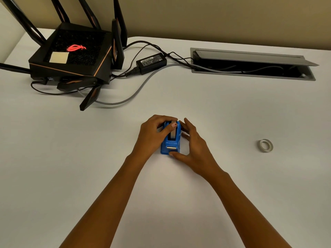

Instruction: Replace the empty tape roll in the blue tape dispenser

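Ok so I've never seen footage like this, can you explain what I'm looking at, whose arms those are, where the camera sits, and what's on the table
There is no machine here. The one picture comes from a camera worn on a person's head, looking forward and down, so the two bare arms reaching in from the bottom are the wearer's own.

Both hands are on a small blue dispenser standing on the white table. The left hand wraps its side, thumb over the top; the right hand cups the other side.

Off to the right lies a tape roll, flat and untouched. At the back left sits a black router with tall antennas, its power brick and cables beside it, running to an open cable hatch in the table.
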